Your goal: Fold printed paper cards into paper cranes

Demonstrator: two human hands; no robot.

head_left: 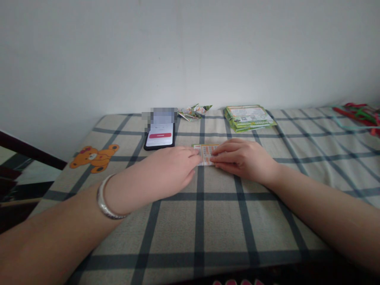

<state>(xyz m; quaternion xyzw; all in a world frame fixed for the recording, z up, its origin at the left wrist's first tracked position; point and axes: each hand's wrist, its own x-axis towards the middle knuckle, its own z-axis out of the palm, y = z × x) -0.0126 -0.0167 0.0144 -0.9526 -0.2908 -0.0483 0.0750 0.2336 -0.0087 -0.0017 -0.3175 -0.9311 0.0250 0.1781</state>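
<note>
Our left hand [173, 168], right hand [246, 158], both touching printed card [206, 155] — pinching or pressing, we cannot tell — phone [160, 136], card stack [251, 117] near table [175, 233] far edge

1 silver bangle [101, 200], seemingly engraved, rings the left wrist [117, 196].

small card [205, 154]: white, orange | card stack [251, 115]: green, white | tablecloth [175, 231]: beige, blue-grey checks | bear [96, 157]: orange

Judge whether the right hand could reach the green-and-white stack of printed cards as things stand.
Probably yes: only blue-and-beige checked tablecloth shows between the right hand and the stack, though that hand would first have to leave the small white-and-orange printed card.
</note>
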